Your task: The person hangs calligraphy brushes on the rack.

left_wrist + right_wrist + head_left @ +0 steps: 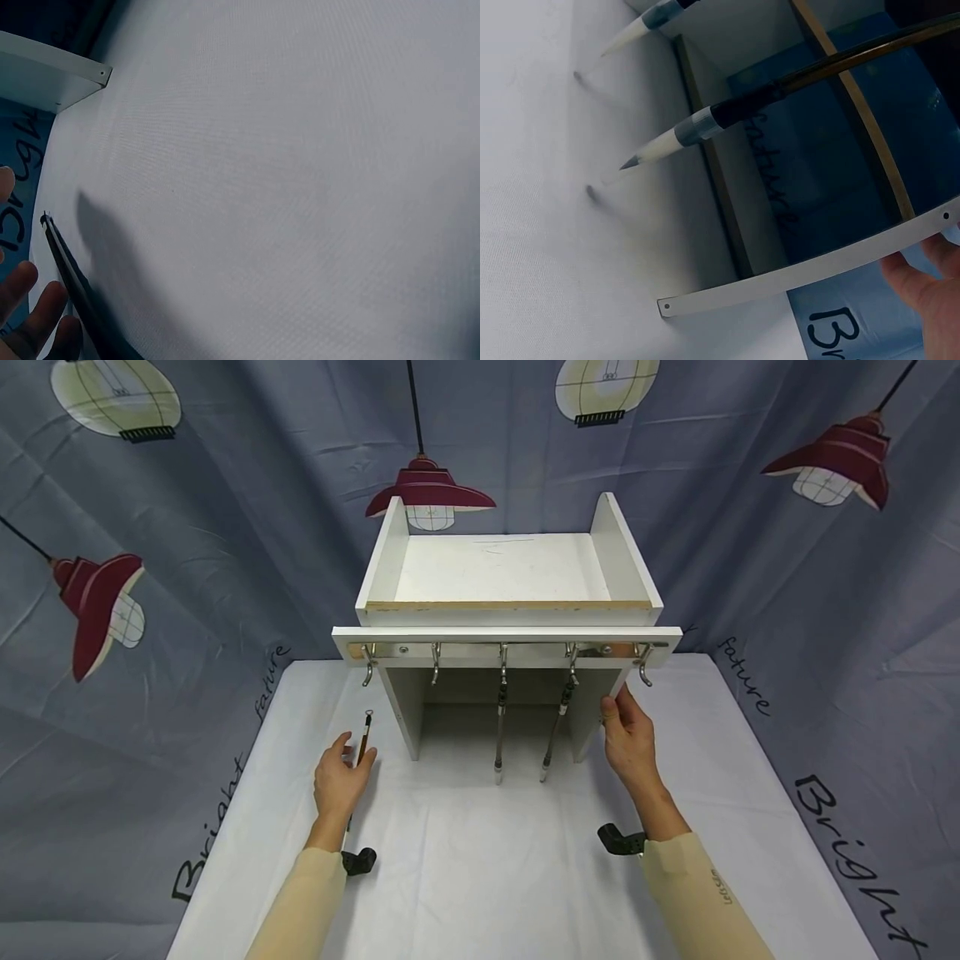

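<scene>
A white wooden rack (510, 617) stands at the back, with a row of metal hooks (436, 663) under its front board. From two of the hooks hang calligraphy brushes (500, 727), white tips down; one brush (750, 105) crosses the right wrist view. Another calligraphy brush (363, 743) is at the left, its loop end pointing away. My left hand (339, 787) is over it, thumb and fingers spread to either side; the left wrist view shows the fingers apart from the dark shaft (71, 277). My right hand (632, 739) grips the rack's right side panel, thumb at its front edge.
A white cloth (480, 877) covers the table. On the rack's top is a tray-like shelf (495, 568) with raised sides. A grey curtain (247, 552) printed with lamps hangs behind and to both sides. Black wrist mounts (622, 840) stick out inward from both sleeves.
</scene>
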`<state>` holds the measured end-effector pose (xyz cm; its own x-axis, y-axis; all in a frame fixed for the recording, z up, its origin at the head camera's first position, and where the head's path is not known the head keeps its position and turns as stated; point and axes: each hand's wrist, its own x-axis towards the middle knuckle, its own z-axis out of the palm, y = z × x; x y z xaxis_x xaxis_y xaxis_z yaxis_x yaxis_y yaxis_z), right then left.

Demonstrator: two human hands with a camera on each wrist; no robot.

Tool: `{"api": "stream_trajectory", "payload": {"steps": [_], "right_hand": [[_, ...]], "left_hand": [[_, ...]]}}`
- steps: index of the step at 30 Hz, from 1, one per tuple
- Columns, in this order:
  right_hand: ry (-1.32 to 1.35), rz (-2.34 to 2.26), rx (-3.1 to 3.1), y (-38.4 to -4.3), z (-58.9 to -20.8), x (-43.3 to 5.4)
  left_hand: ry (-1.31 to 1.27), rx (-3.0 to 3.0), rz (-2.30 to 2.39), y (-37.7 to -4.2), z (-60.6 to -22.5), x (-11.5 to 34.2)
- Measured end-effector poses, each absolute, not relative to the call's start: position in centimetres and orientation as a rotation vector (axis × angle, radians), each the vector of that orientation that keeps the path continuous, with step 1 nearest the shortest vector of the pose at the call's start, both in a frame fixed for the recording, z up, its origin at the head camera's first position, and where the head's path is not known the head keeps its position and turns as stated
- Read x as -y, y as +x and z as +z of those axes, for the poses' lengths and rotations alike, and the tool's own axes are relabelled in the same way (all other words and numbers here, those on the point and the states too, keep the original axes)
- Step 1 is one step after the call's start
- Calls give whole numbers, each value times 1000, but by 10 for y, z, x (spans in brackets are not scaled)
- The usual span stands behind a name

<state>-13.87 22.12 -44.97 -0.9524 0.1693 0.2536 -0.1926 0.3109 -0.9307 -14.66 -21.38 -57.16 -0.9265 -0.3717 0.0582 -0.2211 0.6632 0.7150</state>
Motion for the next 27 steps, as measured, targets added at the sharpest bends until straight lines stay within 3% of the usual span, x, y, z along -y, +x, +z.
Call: {"api": "stream_trajectory", "payload": {"steps": [27], "right_hand": [[-9, 1719, 2257, -138, -449, -220]], "left_hand": [[514, 2724, -1040, -157, -586, 213]]}}
